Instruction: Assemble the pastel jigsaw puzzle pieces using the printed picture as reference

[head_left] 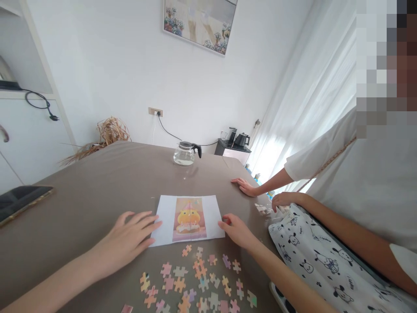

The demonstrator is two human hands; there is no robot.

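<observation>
A white sheet of paper [164,217] with a printed picture of a yellow cartoon figure lies on the table, a fold line down its middle. My left hand [135,232] rests at its left edge, fingers spread and fingertips on the paper. At the opposite edge, my right hand [239,230] has its fingers bent, and thumb and index finger close on the paper's border. Nearer to me, several loose jigsaw puzzle pieces [180,284] in pink, orange, grey and purple are scattered between my forearms.
A glass pot [184,154] of clear liquid stands on the brown table [107,187] beyond the sheet. A phone [24,200] lies at left. At right, a person's hand [246,187] leans on the table; their other hand [283,200] is at a patterned white cloth [325,261], beside more pieces [262,208].
</observation>
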